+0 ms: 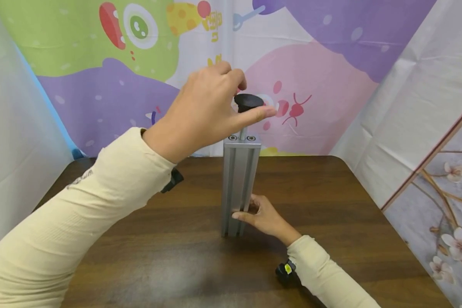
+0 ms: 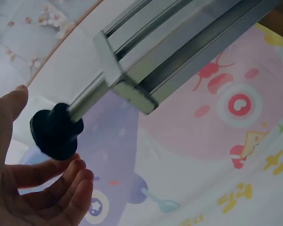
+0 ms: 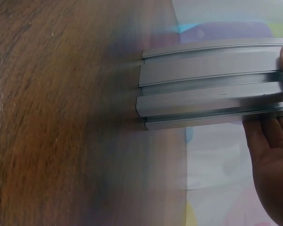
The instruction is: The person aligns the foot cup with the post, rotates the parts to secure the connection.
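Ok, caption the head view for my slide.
Right hand grips an upright metal post low down, left hand at the black knob above it.

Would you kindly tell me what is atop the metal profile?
Two bolt heads and a rod with a black knob; the left hand hides the rod's upper part in the head view.

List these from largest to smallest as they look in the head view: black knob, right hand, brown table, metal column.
1. Brown table
2. Metal column
3. Right hand
4. Black knob, partly hidden by the left hand
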`<state>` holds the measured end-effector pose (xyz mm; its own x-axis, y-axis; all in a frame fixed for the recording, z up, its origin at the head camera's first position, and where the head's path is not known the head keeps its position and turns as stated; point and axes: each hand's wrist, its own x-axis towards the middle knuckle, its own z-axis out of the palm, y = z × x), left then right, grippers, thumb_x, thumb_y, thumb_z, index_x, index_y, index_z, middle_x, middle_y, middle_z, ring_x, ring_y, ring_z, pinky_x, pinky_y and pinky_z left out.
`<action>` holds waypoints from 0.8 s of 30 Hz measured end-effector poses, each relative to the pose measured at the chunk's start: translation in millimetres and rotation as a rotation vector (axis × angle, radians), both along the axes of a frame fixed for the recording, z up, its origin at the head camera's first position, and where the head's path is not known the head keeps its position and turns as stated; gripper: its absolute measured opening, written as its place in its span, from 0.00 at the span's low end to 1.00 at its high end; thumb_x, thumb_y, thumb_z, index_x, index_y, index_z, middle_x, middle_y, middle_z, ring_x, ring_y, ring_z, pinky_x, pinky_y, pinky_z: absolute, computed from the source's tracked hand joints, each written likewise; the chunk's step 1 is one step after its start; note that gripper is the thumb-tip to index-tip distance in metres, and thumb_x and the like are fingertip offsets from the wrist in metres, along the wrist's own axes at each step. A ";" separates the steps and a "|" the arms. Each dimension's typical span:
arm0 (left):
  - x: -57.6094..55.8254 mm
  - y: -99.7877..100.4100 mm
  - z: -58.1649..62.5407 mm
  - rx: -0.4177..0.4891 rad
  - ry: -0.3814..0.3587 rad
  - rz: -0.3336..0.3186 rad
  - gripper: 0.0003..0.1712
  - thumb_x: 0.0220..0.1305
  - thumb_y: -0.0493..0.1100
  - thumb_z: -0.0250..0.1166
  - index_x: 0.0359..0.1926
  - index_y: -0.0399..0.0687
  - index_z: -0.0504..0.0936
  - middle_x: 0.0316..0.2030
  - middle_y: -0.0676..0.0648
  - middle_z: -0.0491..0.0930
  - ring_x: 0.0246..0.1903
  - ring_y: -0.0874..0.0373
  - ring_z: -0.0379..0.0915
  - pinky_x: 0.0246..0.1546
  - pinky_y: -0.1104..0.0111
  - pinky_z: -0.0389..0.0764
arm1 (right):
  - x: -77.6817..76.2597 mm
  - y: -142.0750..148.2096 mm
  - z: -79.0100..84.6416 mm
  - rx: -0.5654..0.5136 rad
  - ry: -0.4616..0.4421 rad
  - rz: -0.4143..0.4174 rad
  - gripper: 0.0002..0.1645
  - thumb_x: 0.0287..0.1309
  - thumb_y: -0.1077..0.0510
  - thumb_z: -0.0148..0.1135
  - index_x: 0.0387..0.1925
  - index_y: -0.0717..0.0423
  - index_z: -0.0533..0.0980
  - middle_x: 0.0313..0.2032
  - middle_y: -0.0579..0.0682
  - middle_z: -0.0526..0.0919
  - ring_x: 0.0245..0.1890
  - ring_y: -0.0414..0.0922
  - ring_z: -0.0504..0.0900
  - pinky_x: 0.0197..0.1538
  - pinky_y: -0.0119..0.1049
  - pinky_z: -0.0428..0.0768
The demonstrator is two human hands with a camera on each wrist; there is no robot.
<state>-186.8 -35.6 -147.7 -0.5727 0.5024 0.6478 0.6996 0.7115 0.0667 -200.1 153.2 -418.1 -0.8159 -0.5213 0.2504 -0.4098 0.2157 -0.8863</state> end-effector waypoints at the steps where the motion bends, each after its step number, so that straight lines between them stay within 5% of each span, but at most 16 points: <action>1: 0.9 1.0 -1.0 0.005 0.008 0.015 0.35 0.58 0.67 0.63 0.37 0.34 0.80 0.32 0.43 0.76 0.28 0.50 0.71 0.32 0.63 0.75 | 0.1 -0.1 0.6 0.000 -0.001 -0.001 0.19 0.56 0.64 0.66 0.50 0.66 0.76 0.43 0.59 0.85 0.43 0.45 0.84 0.45 0.36 0.81; 8: -3.1 -0.1 -4.8 0.039 0.001 -0.035 0.27 0.59 0.59 0.66 0.32 0.36 0.81 0.28 0.44 0.75 0.26 0.52 0.69 0.30 0.64 0.72 | 0.1 -1.0 0.7 -0.001 -0.014 -0.005 0.19 0.56 0.65 0.66 0.49 0.66 0.77 0.43 0.60 0.85 0.43 0.46 0.84 0.45 0.36 0.80; 11: -7.1 -2.3 -2.8 0.053 -0.075 -0.102 0.23 0.59 0.56 0.68 0.37 0.36 0.83 0.32 0.44 0.78 0.31 0.53 0.70 0.36 0.65 0.71 | 0.9 -1.1 1.1 0.011 -0.020 -0.015 0.18 0.56 0.64 0.66 0.48 0.66 0.77 0.42 0.59 0.85 0.43 0.46 0.84 0.45 0.35 0.80; 19: -20.6 -16.5 3.5 0.164 -0.514 -0.413 0.25 0.65 0.38 0.62 0.62 0.34 0.72 0.54 0.41 0.77 0.52 0.56 0.74 0.55 0.68 0.74 | 16.7 -6.5 29.0 0.062 -0.033 -0.045 0.17 0.56 0.68 0.64 0.48 0.71 0.76 0.42 0.63 0.84 0.43 0.50 0.83 0.45 0.35 0.79; 24: -28.5 -23.2 4.8 0.225 -0.779 -0.574 0.25 0.70 0.32 0.52 0.67 0.33 0.64 0.60 0.41 0.73 0.58 0.57 0.71 0.60 0.66 0.70 | 17.2 -6.8 29.2 0.059 -0.037 -0.041 0.18 0.56 0.68 0.64 0.49 0.71 0.76 0.42 0.63 0.84 0.43 0.50 0.83 0.45 0.34 0.79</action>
